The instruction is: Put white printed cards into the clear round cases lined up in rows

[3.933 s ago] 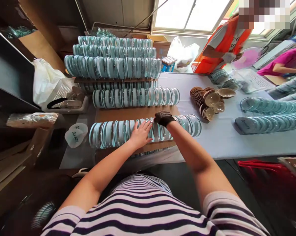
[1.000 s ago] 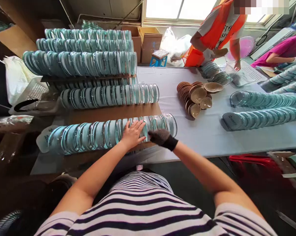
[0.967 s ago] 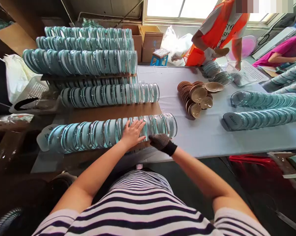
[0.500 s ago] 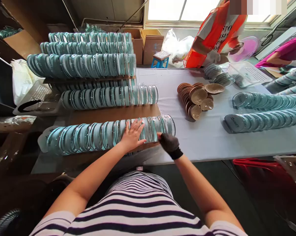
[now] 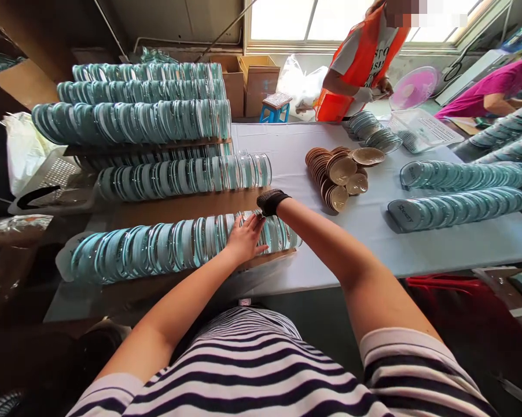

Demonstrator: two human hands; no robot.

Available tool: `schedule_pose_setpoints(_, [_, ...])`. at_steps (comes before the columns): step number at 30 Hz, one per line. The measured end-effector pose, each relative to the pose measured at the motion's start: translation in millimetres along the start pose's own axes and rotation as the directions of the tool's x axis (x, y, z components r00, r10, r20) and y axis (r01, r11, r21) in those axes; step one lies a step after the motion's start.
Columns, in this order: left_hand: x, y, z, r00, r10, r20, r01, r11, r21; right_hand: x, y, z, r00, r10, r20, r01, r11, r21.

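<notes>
Head view: the bare left hand (image 5: 245,238) lies flat, fingers spread, on the near row of clear teal-rimmed glass discs (image 5: 178,246), standing on edge on a brown cardboard sheet (image 5: 178,208). At its 1 o'clock the black-gloved right hand (image 5: 269,201) reaches behind the row; its grip is hidden. Filled rows of discs (image 5: 131,121) at 11 o'clock look finished; the brown shell-like dishes (image 5: 337,174) on the white tabletop (image 5: 374,243) at 2 o'clock lie untouched.

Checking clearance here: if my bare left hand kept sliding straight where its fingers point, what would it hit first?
Probably the gloved right hand, just beyond the left hand over the row of glass lids; depth unclear.
</notes>
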State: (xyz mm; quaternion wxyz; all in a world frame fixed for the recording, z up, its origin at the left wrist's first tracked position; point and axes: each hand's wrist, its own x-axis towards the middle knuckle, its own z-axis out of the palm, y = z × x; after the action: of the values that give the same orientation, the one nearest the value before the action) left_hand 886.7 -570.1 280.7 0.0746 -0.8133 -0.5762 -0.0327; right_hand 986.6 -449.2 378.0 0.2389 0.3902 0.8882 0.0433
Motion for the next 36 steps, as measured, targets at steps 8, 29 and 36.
schedule_pose_setpoints(8, [0.6, 0.5, 3.8, 0.999, -0.002, -0.041, 0.002, 1.0, -0.006, 7.2, 22.3, 9.9, 0.996, -0.026, 0.081, 0.014, 0.99, 0.143])
schedule_pose_setpoints(29, [-2.6, 1.6, 2.8, 0.999, -0.002, -0.053, 0.001, 1.0, -0.016, -47.4, 4.9, 62.9, 0.931, -0.031, -0.365, 0.09, 0.985, 0.146])
schedule_pose_setpoints(36, [-4.5, 3.0, 5.2, 0.998, 0.005, -0.065, -0.006, 1.0, -0.014, -86.4, -60.2, 196.2, 0.948, 0.171, -0.268, -0.052, 0.914, 0.402])
